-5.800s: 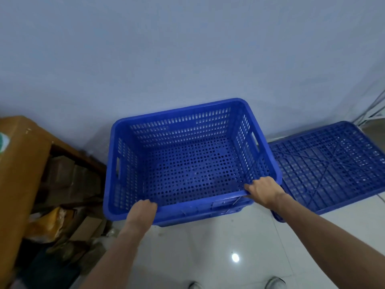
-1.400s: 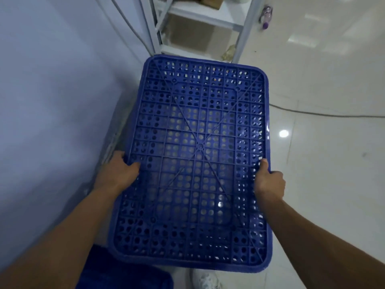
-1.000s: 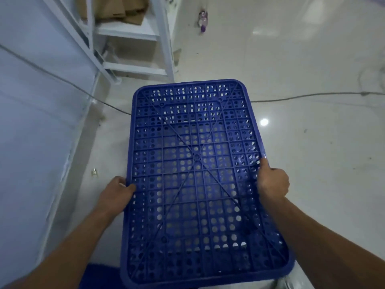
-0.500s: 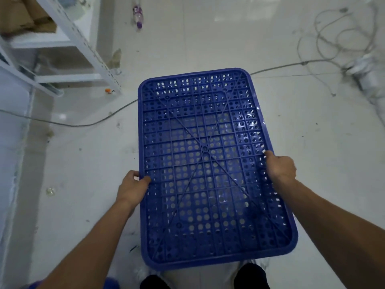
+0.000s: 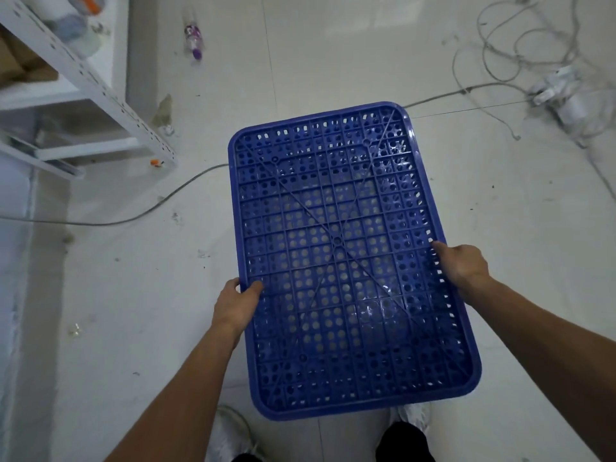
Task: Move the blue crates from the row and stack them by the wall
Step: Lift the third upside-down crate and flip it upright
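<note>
Blue perforated crate (image 5: 346, 255), upturned with ribbed, cross-braced underside up, long axis away from the person, above pale floor.

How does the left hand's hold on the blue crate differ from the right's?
The left hand grips the left long edge of the blue crate; the right hand grips the right one. The left hand sits nearer the person's body, the right hand farther along its edge. Both curl round the rim with thumbs on the gridded base, which faces up.
</note>
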Motion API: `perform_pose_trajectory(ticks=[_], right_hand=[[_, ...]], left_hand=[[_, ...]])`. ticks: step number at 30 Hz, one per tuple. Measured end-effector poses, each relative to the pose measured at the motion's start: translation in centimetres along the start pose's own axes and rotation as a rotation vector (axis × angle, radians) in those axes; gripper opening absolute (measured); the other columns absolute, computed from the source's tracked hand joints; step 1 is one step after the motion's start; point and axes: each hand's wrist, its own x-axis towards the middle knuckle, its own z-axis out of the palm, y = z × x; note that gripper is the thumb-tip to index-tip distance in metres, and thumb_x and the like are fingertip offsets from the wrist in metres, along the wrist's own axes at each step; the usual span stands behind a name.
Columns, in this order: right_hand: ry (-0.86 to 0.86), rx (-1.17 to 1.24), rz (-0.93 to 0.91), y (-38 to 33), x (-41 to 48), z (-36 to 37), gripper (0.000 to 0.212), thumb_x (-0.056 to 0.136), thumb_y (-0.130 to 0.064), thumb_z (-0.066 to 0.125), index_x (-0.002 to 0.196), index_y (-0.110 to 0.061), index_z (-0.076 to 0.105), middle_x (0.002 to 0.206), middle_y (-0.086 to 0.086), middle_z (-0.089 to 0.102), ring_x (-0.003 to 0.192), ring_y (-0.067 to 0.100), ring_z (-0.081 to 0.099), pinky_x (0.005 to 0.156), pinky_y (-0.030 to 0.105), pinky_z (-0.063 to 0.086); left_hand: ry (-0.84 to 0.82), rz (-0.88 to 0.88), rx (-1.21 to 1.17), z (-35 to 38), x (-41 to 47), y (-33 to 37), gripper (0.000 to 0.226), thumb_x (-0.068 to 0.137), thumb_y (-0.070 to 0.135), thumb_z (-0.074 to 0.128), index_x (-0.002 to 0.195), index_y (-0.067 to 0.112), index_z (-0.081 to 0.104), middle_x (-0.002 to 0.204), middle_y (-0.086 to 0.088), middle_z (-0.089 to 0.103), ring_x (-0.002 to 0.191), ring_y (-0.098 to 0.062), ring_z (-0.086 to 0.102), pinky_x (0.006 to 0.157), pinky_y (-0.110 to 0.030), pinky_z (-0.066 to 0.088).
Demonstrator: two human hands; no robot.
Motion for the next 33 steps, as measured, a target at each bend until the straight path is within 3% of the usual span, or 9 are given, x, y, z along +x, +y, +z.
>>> perform_pose_trajectory(ticks=[2, 5, 8, 12, 17, 25, 29, 31, 33], right_hand=[[0.001, -0.003, -0.028, -0.2, -0.5, -0.3, 0.050, 0.096, -0.047, 0.054, 0.086, -0.001, 0.066, 0.092, 0.019, 0.069, 0.076, 0.032, 0.061, 0.079, 0.042, 0.051], [0.010, -0.021, -0.089, -0.6, -2.0, -0.6, 0.051, 0.093, -0.051, 0.058, 0.098, -0.002, 0.070, 0.092, 0.013, 0.069, 0.083, 0.031, 0.062, 0.086, 0.045, 0.053], [0.038, -0.063, -0.218, -1.2, -4.4, -0.7, 0.049, 0.089, -0.056, 0.061, 0.097, -0.008, 0.071, 0.092, 0.006, 0.070, 0.084, 0.026, 0.062, 0.078, 0.037, 0.050], [0.073, -0.085, -0.349, -3.4, -8.9, 0.3, 0.044, 0.085, -0.057, 0.065, 0.082, -0.013, 0.069, 0.078, 0.002, 0.070, 0.074, 0.021, 0.063, 0.067, 0.033, 0.047], [0.075, -0.128, -0.506, -6.0, -14.3, 2.4, 0.038, 0.085, -0.055, 0.066, 0.074, -0.019, 0.060, 0.069, -0.006, 0.064, 0.066, 0.014, 0.060, 0.057, 0.029, 0.042], [-0.120, -0.007, -0.705, -10.3, -23.1, 6.3, 0.041, 0.095, -0.052, 0.054, 0.074, -0.017, 0.059, 0.064, 0.004, 0.060, 0.060, 0.022, 0.057, 0.062, 0.046, 0.050], [-0.437, -0.036, -0.750, -12.1, -26.1, 7.9, 0.040, 0.094, -0.061, 0.047, 0.094, -0.030, 0.072, 0.086, -0.002, 0.072, 0.078, 0.012, 0.067, 0.076, 0.039, 0.056], [-0.348, -0.119, -0.830, -12.0, -26.0, 9.0, 0.040, 0.095, -0.060, 0.045, 0.114, -0.033, 0.068, 0.106, -0.010, 0.069, 0.098, 0.008, 0.064, 0.085, 0.031, 0.053], [-0.092, -0.180, -0.832, -11.5, -24.9, 9.9, 0.045, 0.096, -0.052, 0.049, 0.132, -0.026, 0.056, 0.124, -0.003, 0.058, 0.112, 0.015, 0.055, 0.095, 0.035, 0.049]], left_hand=[[-0.006, 0.002, 0.051, -0.3, -0.3, 0.5, 0.072, 0.092, 0.045, 0.060, 0.152, 0.017, 0.033, 0.141, -0.008, 0.054, 0.117, -0.027, 0.059, 0.102, -0.042, 0.049], [-0.062, -0.005, 0.169, -1.5, -0.5, 1.0, 0.081, 0.081, 0.053, 0.062, 0.147, 0.012, 0.039, 0.132, -0.010, 0.060, 0.107, -0.026, 0.064, 0.095, -0.040, 0.054], [-0.081, -0.002, 0.297, -2.8, -1.4, 1.8, 0.089, 0.069, 0.062, 0.057, 0.143, 0.014, 0.045, 0.129, -0.010, 0.059, 0.102, -0.025, 0.064, 0.090, -0.039, 0.057], [-0.193, 0.165, 0.334, -3.9, -6.0, 4.3, 0.050, 0.098, 0.042, 0.053, 0.141, 0.018, 0.044, 0.128, 0.001, 0.056, 0.105, -0.021, 0.061, 0.085, -0.034, 0.047], [-0.351, 0.241, 0.215, -5.2, -10.0, 4.6, 0.024, 0.101, 0.037, 0.050, 0.118, 0.026, 0.063, 0.117, 0.004, 0.066, 0.102, -0.020, 0.067, 0.086, -0.041, 0.056], [-0.204, 0.497, 0.103, -6.4, -14.2, 1.6, 0.049, 0.093, 0.059, 0.053, 0.137, 0.039, 0.047, 0.131, 0.018, 0.047, 0.114, -0.002, 0.052, 0.101, -0.032, 0.046], [-0.056, 0.500, 0.072, -8.9, -14.0, 0.3, 0.072, 0.082, 0.068, 0.062, 0.143, 0.038, 0.037, 0.142, 0.018, 0.039, 0.126, -0.004, 0.046, 0.106, -0.033, 0.043], [0.031, 0.453, 0.111, -10.9, -13.1, -0.6, 0.082, 0.080, 0.065, 0.066, 0.147, 0.033, 0.031, 0.147, 0.012, 0.037, 0.130, -0.012, 0.045, 0.106, -0.037, 0.044], [0.087, 0.409, 0.176, -12.9, -12.0, -1.6, 0.084, 0.083, 0.060, 0.068, 0.148, 0.027, 0.026, 0.152, 0.004, 0.034, 0.133, -0.020, 0.044, 0.105, -0.042, 0.045]])
